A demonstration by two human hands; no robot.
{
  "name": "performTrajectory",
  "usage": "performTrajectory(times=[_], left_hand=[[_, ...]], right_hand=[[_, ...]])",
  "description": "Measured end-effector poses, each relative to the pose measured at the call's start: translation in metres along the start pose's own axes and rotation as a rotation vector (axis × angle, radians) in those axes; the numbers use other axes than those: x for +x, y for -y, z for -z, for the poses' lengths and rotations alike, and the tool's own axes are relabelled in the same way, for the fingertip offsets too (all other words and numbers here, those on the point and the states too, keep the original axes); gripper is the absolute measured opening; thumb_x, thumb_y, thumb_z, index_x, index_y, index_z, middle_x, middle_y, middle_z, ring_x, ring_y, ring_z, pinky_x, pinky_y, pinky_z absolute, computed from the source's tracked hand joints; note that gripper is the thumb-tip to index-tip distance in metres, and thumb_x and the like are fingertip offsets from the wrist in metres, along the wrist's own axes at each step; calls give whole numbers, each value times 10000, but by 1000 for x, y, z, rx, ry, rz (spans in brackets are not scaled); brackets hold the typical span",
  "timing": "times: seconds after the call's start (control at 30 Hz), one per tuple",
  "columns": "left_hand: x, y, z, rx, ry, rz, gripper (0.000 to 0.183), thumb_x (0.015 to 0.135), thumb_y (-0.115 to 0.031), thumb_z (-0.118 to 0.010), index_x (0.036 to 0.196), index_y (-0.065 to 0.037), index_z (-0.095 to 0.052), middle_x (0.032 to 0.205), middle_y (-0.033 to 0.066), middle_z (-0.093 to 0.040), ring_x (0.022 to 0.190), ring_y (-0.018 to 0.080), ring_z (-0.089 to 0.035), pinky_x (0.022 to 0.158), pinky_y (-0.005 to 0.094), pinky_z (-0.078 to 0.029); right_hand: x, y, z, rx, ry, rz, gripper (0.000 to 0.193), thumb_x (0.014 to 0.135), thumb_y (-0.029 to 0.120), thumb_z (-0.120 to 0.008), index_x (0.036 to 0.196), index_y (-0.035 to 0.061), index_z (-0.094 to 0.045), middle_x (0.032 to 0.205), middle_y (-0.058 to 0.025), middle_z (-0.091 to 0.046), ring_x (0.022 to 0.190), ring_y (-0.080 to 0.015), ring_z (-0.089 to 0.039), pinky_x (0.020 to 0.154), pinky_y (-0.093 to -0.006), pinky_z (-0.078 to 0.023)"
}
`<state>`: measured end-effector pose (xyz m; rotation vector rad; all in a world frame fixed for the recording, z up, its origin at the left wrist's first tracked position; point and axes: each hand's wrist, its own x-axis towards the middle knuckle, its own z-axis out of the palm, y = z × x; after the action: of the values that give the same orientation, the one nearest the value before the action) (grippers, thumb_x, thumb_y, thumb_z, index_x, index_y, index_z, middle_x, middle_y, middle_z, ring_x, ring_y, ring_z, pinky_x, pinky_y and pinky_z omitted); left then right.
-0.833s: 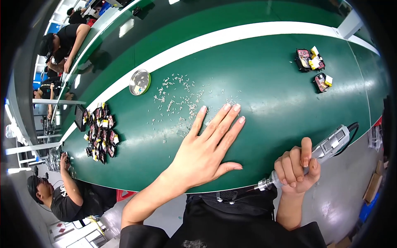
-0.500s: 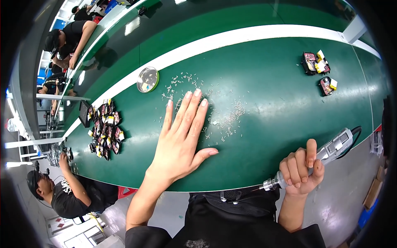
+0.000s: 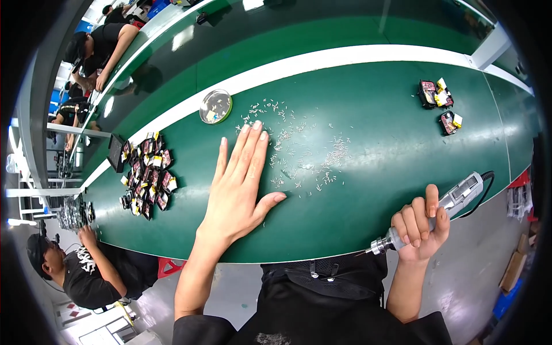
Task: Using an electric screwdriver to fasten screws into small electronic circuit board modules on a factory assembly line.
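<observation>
My left hand (image 3: 237,187) is stretched out palm down over the green table, fingers a little apart, thumb out to the right. Around its fingertips and to their right lie many tiny pale screws or pins (image 3: 338,152), scattered loosely; they are too small to tell which. My right hand (image 3: 422,230) is wrapped round a grey electric screwdriver (image 3: 454,198) at the table's front edge. The tool's bit points left, and a black cable leaves its far end. Beyond my left fingertips stands a round, shallow dish (image 3: 216,107) with small pieces inside.
A heap of small black assemblies with yellow tags (image 3: 148,175) lies at the left, beside a black box (image 3: 117,153). Similar black units (image 3: 435,94) sit at the far right. A white rail (image 3: 322,56) borders the table's back. A co-worker (image 3: 86,270) sits at the left end.
My left hand has shifted slightly left relative to the scattered pieces, uncovering more of them. My right hand keeps its hold on the screwdriver. The whole view has moved a little.
</observation>
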<state>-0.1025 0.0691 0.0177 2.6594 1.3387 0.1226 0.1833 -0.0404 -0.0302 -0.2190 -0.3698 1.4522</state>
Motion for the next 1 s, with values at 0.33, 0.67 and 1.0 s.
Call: performTrajectory(times=[0.33, 0.67, 1.0], left_hand=[[0, 7, 6, 24, 17, -117, 829, 848, -456, -568, 1484, -38, -242, 1549, 131, -227, 1448, 307, -157, 1177, 494, -57], [4, 4, 11, 17, -39, -151, 761, 895, -417, -521, 1490, -49, -221, 1549, 133, -223, 1445, 316, -159, 1174, 500, -60], [-65, 21, -1, -266, -667, 80, 217, 753, 111, -662, 951, 23, -667, 928, 131, -689, 864, 271, -665, 760, 322, -517]], right_hand=[[0, -2, -6, 21, -55, 69, 171, 963, 215, -504, 875, 76, -459, 532, 15, -396, 419, -94, -394, 486, -279, -384], [-3, -4, -7, 25, -63, 111, 160, 958, 213, -520, 880, 84, -465, 535, 22, -386, 426, -88, -386, 489, -275, -370], [-2, -1, -4, 79, -47, 48, 162, 968, 212, -517, 886, 84, -460, 538, 19, -389, 423, -90, -384, 499, -272, -370]])
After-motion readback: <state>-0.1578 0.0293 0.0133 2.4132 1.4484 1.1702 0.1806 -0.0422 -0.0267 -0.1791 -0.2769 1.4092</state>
